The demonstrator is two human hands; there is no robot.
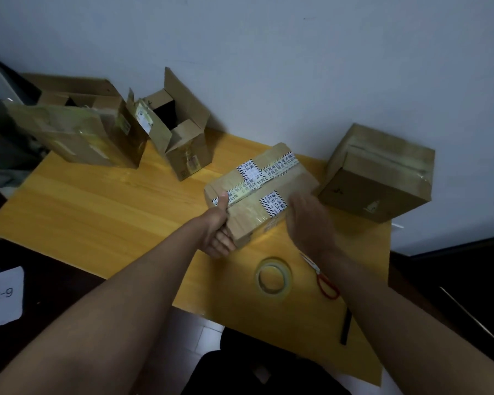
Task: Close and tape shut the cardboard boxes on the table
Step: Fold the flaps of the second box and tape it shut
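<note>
Cardboard box (pixel 264 192) gripped at near edge by left hand (pixel 219 232).

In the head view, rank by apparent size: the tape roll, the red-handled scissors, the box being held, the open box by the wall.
1. Held box
2. Open box, similar, farther away, so unsure
3. Tape roll
4. Scissors, partly hidden

"6-3" on white paper sheet (pixel 2 298)

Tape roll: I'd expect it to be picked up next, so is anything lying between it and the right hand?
Nothing visible does. The tape roll lies on bare table just below the right hand; the scissors lie off to its right.
</note>
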